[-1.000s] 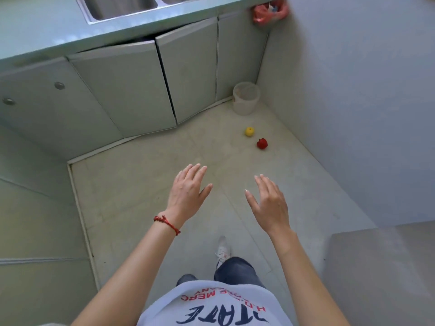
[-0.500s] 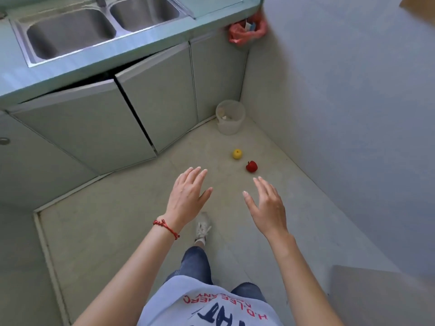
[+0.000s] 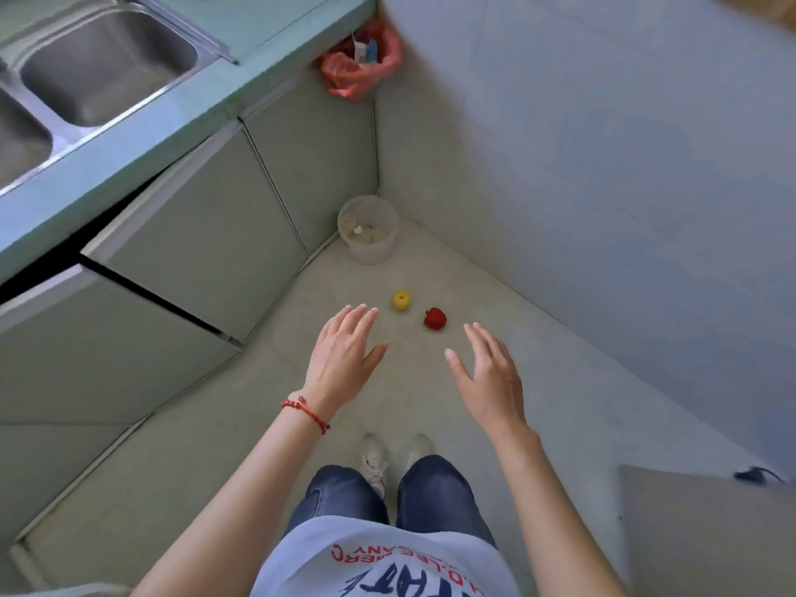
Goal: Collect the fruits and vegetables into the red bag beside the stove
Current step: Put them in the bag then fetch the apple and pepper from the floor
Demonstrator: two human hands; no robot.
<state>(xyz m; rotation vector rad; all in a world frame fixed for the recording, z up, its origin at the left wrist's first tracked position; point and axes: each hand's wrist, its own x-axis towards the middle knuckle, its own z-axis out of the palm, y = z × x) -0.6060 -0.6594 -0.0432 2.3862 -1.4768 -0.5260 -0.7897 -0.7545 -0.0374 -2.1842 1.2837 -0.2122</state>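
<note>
A small yellow fruit [image 3: 401, 301] and a red fruit [image 3: 435, 318] lie close together on the floor near the corner. My left hand [image 3: 342, 359] is stretched out in front of me, fingers apart, holding nothing, short of the yellow fruit. Beside it, my right hand [image 3: 486, 374] is also spread and holds nothing, just below and right of the red fruit. A red plastic bag [image 3: 364, 64] hangs at the end of the counter in the corner, with some small packets showing inside.
A translucent bucket [image 3: 368, 230] stands in the floor corner beyond the fruits. Grey cabinet doors [image 3: 206, 234] run along the left, one ajar, under a counter with a steel sink [image 3: 103, 66]. A wall [image 3: 603, 165] closes the right side.
I have stepped closer to the corner; the fruits and red bag now sit nearer and lower in view. Both hands stay spread and holding nothing, now almost level with the fruits.
</note>
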